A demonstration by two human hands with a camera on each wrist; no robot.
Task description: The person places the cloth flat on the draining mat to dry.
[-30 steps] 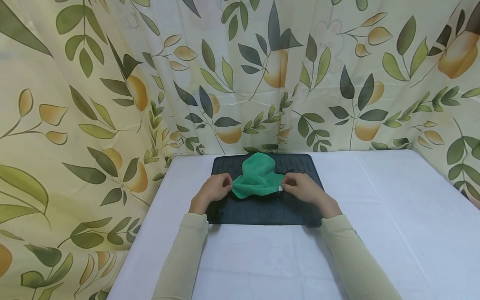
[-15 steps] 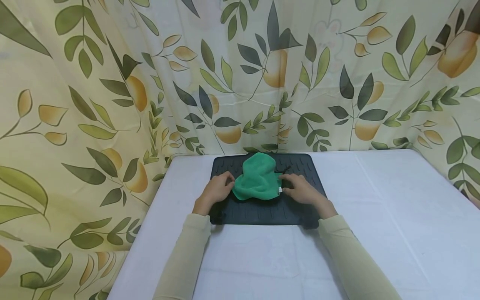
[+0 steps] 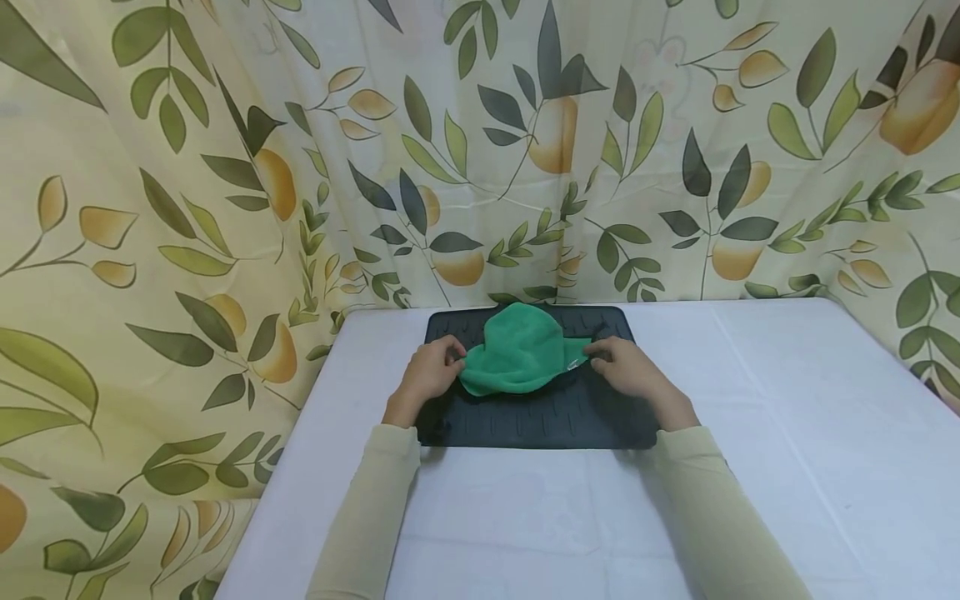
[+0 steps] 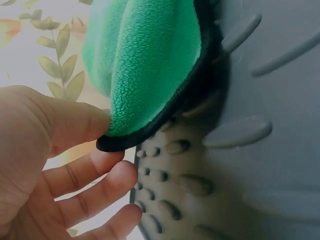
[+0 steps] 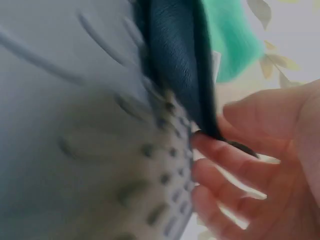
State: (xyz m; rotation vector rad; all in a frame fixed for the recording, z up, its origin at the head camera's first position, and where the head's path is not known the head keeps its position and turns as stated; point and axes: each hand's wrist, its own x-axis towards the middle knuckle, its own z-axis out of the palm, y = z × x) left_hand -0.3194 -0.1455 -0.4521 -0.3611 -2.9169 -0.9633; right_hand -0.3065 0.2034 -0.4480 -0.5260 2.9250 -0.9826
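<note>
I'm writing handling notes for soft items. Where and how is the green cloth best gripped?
Probably by its left corner and right corner, coming in from either side: the green cloth humps in the middle, while the dark-edged left corner stands off the dark mat, leaving room for the thumb above and a finger beneath, which is how the left hand pinches it.

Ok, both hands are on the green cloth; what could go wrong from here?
The left hand pinches only a corner tip of the green cloth, so it might slip free. The cloth bulges in the middle and may settle creased on the dark mat. The white tag near the right hand could fold under.
</note>
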